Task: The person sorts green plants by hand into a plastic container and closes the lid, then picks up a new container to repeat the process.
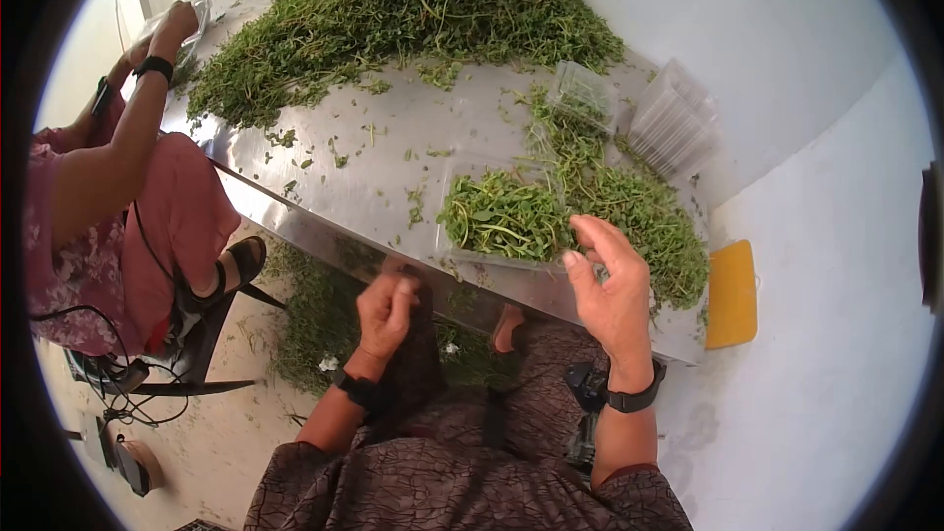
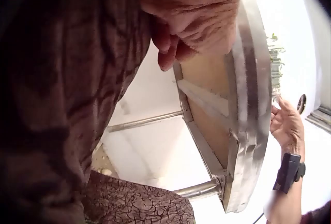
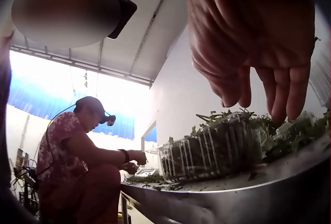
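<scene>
A clear plastic clamshell container [image 1: 511, 261] filled with leafy green sprigs [image 1: 503, 214] stands near the table's front edge. At its right end is my right hand [image 1: 612, 285], thumb and fingers apart and slightly bent, nothing between them. The right wrist view has that hand [image 3: 253, 43] above the container [image 3: 207, 154], fingers pointing down near loose greens. My left hand [image 1: 386, 313] hangs before the table edge, over the lap, with fingers loosely curled and holding nothing. In the left wrist view, the left hand [image 2: 196, 19] is beside the table rim.
A large heap of greens [image 1: 423, 20] covers the back of the metal table [image 1: 344, 167]. Looser greens [image 1: 649, 226] lie right of the container, near stacked clear containers [image 1: 674, 118]. A yellow board [image 1: 733, 293] leans at the wall. Another person [image 1: 108, 197] works at left.
</scene>
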